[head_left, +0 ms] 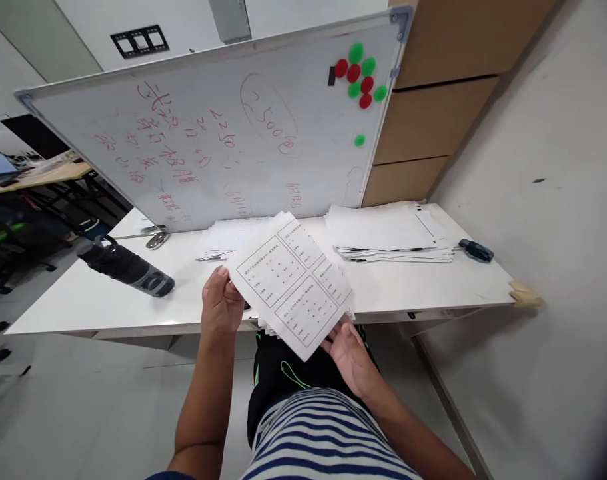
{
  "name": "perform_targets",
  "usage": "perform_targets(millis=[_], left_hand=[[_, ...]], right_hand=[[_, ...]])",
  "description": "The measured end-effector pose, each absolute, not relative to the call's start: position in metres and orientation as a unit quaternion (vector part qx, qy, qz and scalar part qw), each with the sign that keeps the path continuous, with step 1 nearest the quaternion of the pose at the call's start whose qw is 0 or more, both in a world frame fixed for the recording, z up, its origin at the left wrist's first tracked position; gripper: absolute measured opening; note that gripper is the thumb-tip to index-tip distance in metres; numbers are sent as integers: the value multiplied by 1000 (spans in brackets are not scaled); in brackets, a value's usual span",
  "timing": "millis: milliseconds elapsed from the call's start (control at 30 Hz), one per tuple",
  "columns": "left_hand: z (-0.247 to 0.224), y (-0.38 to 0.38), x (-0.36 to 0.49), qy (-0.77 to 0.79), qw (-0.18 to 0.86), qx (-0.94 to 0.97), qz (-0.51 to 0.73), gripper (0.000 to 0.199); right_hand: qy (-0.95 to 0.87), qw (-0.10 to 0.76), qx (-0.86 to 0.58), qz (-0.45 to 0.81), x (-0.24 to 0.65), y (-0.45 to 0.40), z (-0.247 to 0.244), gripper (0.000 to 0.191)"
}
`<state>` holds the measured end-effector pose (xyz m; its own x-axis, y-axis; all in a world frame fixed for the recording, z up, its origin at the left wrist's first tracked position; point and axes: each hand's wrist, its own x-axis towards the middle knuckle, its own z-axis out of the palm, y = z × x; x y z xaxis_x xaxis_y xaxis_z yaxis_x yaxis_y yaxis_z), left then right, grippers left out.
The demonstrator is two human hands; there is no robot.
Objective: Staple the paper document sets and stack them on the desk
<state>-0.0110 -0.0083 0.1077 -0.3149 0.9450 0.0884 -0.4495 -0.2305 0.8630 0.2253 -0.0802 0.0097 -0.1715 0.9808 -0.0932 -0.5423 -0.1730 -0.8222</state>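
Observation:
A printed paper sheet [293, 287] with boxed forms on it is held tilted over the front edge of the table. My left hand [220, 303] pinches its left corner between thumb and fingers. At the lower right edge, my right hand [350, 353] holds the paper with its palm turned up; some fingertips are hidden behind the sheet. More paper edges show just beneath the held sheet, partly covered by it. Behind it lies a pile of loose papers [228, 235], and to the right a larger stack of papers [383, 230].
A dark water bottle [128, 267] lies on the white table [183, 310] at left, near a small metallic object [157, 240]. A dark blue object [476, 251] sits at right. The whiteboard [208, 153] with magnets stands behind, beside cardboard boxes [443, 120].

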Motion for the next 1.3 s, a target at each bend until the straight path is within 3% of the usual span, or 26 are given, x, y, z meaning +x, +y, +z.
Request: perform_targets(millis=[67,200,333,467,733,867,1067,1300], left_hand=[[93,-14,-18,413,478,292,718,23],[65,-30,-24,462,476,277,695,27],[56,-45,-33,445,586,316,599,30],[56,-44,-41,439,664,355,491,53],[48,-34,-46,513,631,447,373,42],[46,-35,-44,525,594,469,390,41],[46,-32,-31,588,447,513,437,31],[49,-1,-16,525,409,537,518,31]], right_hand=[[-315,513,-311,736,217,-82,17,57],[-324,530,-402,672,221,-58,25,52],[-440,445,-433,649,238,-38,38,44],[-529,358,-442,630,254,-33,52,43],[-549,315,-462,621,271,-34,62,47],[-542,343,-512,571,275,-29,49,50],[-542,389,-539,514,273,-19,31,44],[-506,523,-523,443,255,5,30,42]])
